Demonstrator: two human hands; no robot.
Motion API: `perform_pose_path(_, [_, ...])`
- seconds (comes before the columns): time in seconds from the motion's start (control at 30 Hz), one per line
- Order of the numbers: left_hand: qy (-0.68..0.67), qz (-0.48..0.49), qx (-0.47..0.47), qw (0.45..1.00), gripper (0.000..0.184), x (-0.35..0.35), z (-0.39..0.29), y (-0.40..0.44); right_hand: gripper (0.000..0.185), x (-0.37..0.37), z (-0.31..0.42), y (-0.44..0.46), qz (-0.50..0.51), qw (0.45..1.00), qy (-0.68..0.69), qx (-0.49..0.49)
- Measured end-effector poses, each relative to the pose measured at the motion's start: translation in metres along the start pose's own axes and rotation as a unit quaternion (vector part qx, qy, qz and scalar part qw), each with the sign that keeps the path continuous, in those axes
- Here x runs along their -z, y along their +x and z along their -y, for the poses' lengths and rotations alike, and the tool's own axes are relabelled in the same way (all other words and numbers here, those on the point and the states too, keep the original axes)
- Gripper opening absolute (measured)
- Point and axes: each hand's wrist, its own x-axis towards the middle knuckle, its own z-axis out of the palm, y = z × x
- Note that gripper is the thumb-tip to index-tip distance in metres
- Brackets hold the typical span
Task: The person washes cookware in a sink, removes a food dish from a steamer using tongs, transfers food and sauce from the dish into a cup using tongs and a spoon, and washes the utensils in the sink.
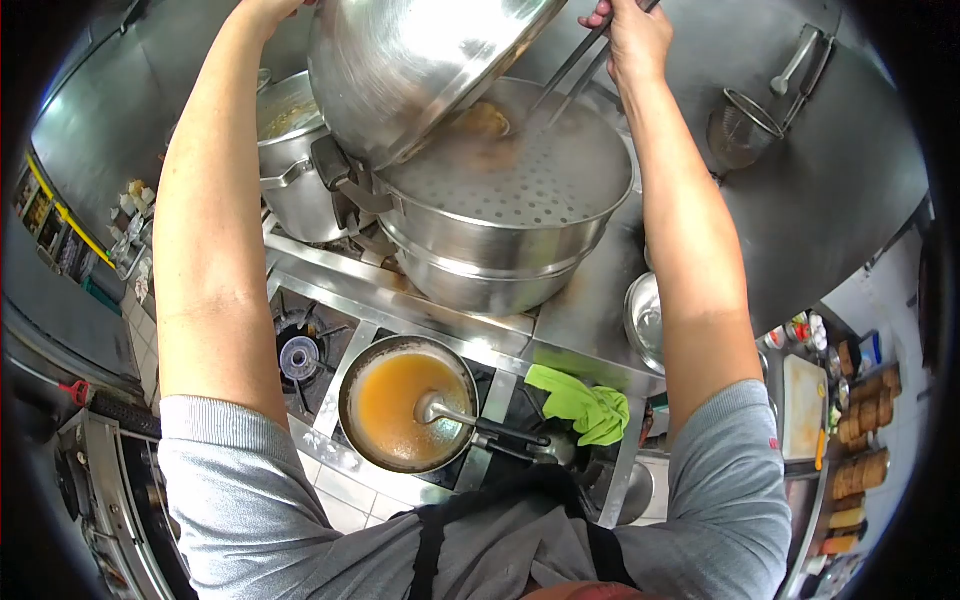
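Tilted up over the steamer pot (pixel 500 245) is a large domed metal lid (pixel 410 70). My left hand (pixel 272 8), cut off by the top edge, is at the lid's far left side and seems to grip it. In my right hand (pixel 638 40) is a pair of long metal tongs (pixel 585 70), fingers wrapped round the upper end, tips pointing down into the steamer. Steam blurs the perforated steamer tray (pixel 545 195). Some brownish food (pixel 485 120) sits on it, partly behind the lid's rim.
Nearer me a pan (pixel 385 400) of orange-brown liquid holds a ladle (pixel 430 408). Left of it is a gas burner (pixel 300 357); right, a green cloth (pixel 580 402). A tall stockpot (pixel 300 190) stands beside the steamer. A strainer (pixel 742 130) hangs on the right wall.
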Motion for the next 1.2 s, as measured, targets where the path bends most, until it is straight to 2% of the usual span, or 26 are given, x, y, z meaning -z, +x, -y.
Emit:
perform_pose_path(0.1, [-0.026, 0.007, -0.044, 0.999, 0.04, 0.002, -0.004, -0.017, 0.029, 0.0, 0.004, 0.007, -0.004, 0.999, 0.026, 0.028])
perform_pose_path(0.23, [-0.039, 0.001, -0.042, 0.998, 0.039, 0.003, 0.018, 0.014, 0.032, 0.004, 0.003, 0.01, 0.005, 0.998, 0.055, 0.041])
perform_pose_path(0.3, [-0.01, 0.012, -0.062, 0.998, 0.038, 0.006, 0.024, 0.02, 0.034, 0.005, 0.002, 0.012, -0.017, 0.999, 0.049, 0.012])
perform_pose_path(0.43, [-0.013, 0.012, -0.067, 0.998, 0.038, 0.006, 0.029, 0.02, 0.034, 0.003, -0.023, 0.02, 0.001, 0.999, 0.043, -0.021])
perform_pose_path(0.57, [0.006, -0.009, -0.053, 0.999, 0.038, 0.008, 0.017, 0.009, 0.028, -0.003, -0.041, 0.015, 0.012, 0.998, -0.044, -0.036])
perform_pose_path(0.67, [-0.015, -0.013, -0.038, 0.999, 0.038, 0.008, 0.028, 0.012, 0.028, -0.004, -0.034, 0.014, 0.002, 0.995, -0.078, -0.07])
perform_pose_path(0.77, [-0.04, -0.01, -0.043, 0.998, 0.037, 0.012, 0.035, 0.016, 0.032, -0.003, -0.025, 0.014, 0.006, 0.998, -0.051, -0.047])
perform_pose_path(0.97, [-0.024, -0.015, -0.035, 0.999, 0.037, 0.014, 0.031, 0.012, 0.039, 0.012, 0.027, 0.002, 0.042, 0.991, -0.119, -0.046])
perform_pose_path(1.03, [-0.022, -0.018, -0.026, 0.999, 0.037, 0.013, 0.025, 0.007, 0.038, 0.016, 0.041, 0.0, 0.035, 0.977, -0.181, -0.106])
perform_pose_path(1.07, [-0.026, -0.018, -0.02, 0.999, 0.037, 0.012, 0.023, 0.005, 0.038, 0.025, 0.037, 0.002, 0.032, 0.977, -0.184, -0.104])
perform_pose_path(1.13, [-0.031, -0.014, -0.013, 0.999, 0.037, 0.009, 0.021, 0.003, 0.019, 0.047, 0.021, -0.003, 0.152, 0.976, -0.119, -0.097])
perform_pose_path(1.17, [-0.035, -0.008, -0.028, 0.999, 0.037, 0.01, 0.023, 0.003, 0.021, 0.057, 0.014, -0.018, 0.14, 0.962, -0.178, -0.156])
perform_pose_path(1.2, [-0.039, -0.003, -0.043, 0.998, 0.037, 0.011, 0.024, 0.003, 0.022, 0.062, -0.008, -0.035, 0.111, 0.974, -0.119, -0.16])
